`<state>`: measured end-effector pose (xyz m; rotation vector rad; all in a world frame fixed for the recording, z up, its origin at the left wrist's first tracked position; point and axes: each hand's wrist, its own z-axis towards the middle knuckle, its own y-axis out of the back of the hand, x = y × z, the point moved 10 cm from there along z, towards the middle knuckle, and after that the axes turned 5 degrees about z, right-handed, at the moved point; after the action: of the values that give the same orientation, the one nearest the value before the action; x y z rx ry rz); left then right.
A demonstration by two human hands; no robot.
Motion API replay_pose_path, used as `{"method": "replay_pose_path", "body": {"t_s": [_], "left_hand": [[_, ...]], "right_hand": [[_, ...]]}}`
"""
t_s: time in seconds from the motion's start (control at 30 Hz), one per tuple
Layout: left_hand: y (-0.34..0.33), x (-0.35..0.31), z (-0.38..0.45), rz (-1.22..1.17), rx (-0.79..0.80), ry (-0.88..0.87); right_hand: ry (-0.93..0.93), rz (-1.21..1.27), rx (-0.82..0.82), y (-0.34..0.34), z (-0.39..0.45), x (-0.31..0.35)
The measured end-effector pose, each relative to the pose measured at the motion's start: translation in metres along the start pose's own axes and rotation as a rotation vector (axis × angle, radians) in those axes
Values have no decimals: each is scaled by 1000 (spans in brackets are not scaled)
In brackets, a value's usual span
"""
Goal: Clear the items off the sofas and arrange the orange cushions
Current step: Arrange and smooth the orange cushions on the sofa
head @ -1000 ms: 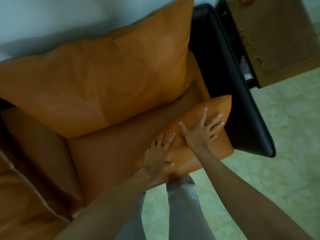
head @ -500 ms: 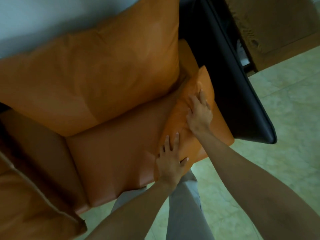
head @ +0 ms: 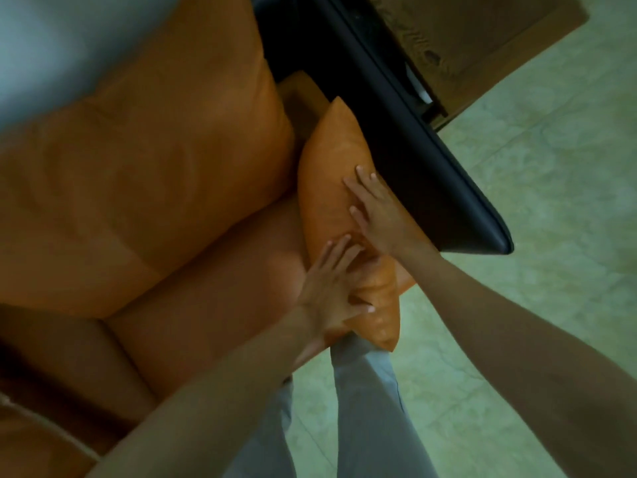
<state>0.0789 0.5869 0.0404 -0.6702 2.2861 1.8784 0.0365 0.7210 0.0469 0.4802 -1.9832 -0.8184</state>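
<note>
A small orange cushion (head: 327, 181) stands on edge on the orange sofa seat (head: 213, 305), leaning against the black armrest (head: 431, 174). My right hand (head: 375, 212) lies flat on the cushion's upper right side, fingers spread. My left hand (head: 334, 288) presses on its lower end with the fingers apart and the thumb across the cushion's edge. A large orange back cushion (head: 148, 174) rests against the wall behind the seat, just left of the small one.
A wooden cabinet (head: 482, 39) stands beyond the black armrest at the top right. Pale green tiled floor (head: 551, 236) runs along the right. My grey trouser legs (head: 365, 408) stand at the seat's front edge. Another orange sofa part (head: 31, 439) shows at the lower left.
The small cushion has turned from lying flat on the seat corner to standing on edge against the black armrest. Both hands moved with it, up and to the right.
</note>
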Motion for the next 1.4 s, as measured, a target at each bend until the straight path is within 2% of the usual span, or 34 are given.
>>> {"method": "replay_pose_path", "body": {"t_s": [0.1, 0.23, 0.27, 0.33, 0.47, 0.6, 0.73, 0.87, 1.03, 1.13, 1.27, 1.4], "left_hand": [[5, 21, 8, 141, 24, -200], [5, 50, 19, 455, 313, -385], [8, 53, 22, 534, 341, -430], [19, 53, 32, 587, 334, -466], [54, 71, 74, 516, 160, -288], [59, 65, 113, 651, 191, -412], [48, 46, 136, 674, 303, -459], [50, 41, 155, 671, 415, -376], [64, 52, 175, 603, 314, -255], [64, 55, 192, 570, 334, -213], [58, 55, 200, 512, 353, -138], [51, 50, 189, 533, 352, -131]], "right_hand": [[-80, 125, -150, -13, -24, -12], [-308, 199, -284, -41, -68, -19], [-360, 212, -304, -47, -79, -20], [-467, 223, -348, -55, -98, -24], [-652, 168, -313, -71, -124, -34], [-797, 232, -272, -76, -134, -43], [-783, 239, -294, -64, -132, -50], [-709, 200, -291, -38, -127, -70], [-628, 106, -297, 19, -101, -102], [-641, 79, -265, 38, -83, -121], [-655, -31, -330, 35, -81, -108], [-659, -195, -214, 15, -77, -106]]}}
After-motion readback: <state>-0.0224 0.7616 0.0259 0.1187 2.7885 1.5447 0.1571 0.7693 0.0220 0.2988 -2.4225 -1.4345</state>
